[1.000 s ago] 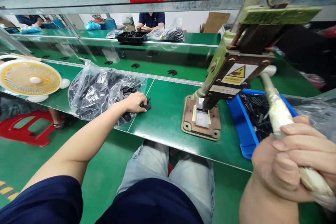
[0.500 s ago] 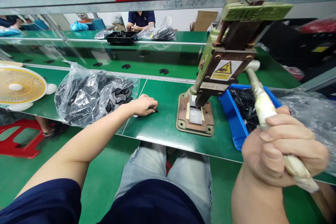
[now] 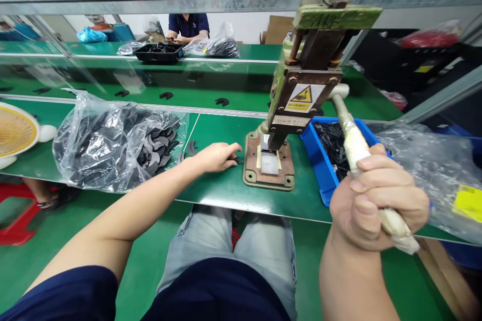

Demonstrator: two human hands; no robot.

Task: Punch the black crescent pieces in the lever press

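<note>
My left hand (image 3: 217,156) lies on the green table, fingers curled over a small black curved part (image 3: 238,161) just left of the brown base plate (image 3: 268,168) of a green hand press (image 3: 305,80). My right hand (image 3: 376,205) is wrapped round the press's pale taped lever handle (image 3: 356,145) at the lower right. A clear plastic bag (image 3: 116,138) full of black curved parts lies to the left of my left hand, with a few loose ones (image 3: 191,148) beside it.
A blue bin (image 3: 327,160) of black pieces sits right of the press, with crumpled clear plastic (image 3: 433,170) beyond it. A yellow fan (image 3: 17,133) stands at far left. Black parts (image 3: 222,102) ride the belt behind. A person (image 3: 188,27) works at the far bench.
My left hand has slid right from the bag's mouth toward the press base, carrying a black part. My right hand stays on the lever. The view has shifted rightward.
</note>
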